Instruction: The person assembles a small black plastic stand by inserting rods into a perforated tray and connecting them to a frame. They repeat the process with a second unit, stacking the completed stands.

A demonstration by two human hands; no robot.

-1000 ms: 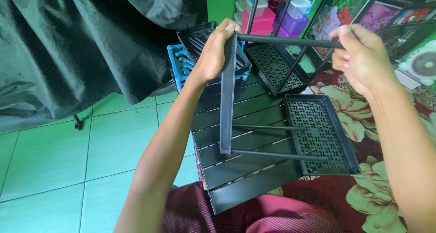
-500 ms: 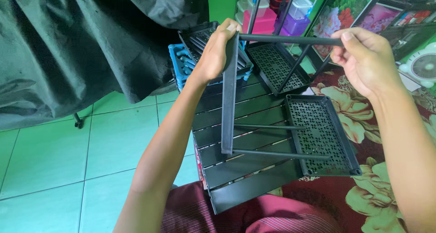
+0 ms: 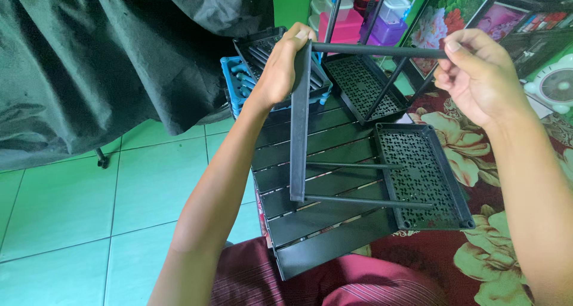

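My left hand grips the top edge of an upright black plastic shelf panel, seen edge-on. Thin black rods run from that panel to a perforated black shelf tray on the right. My right hand pinches the end of the topmost black rod, which reaches across to the panel's top corner. Below these lies a flat black slatted panel, resting partly on my lap.
A second perforated black tray stands behind, next to stacked black and blue plastic shelf parts. A dark cloth cover hangs at left over green floor tiles. A floral red mat lies at right; coloured plastic containers stand behind.
My right hand has shifted slightly along the top rod, tilting its end a little. The left hand and the panel have stayed almost still.
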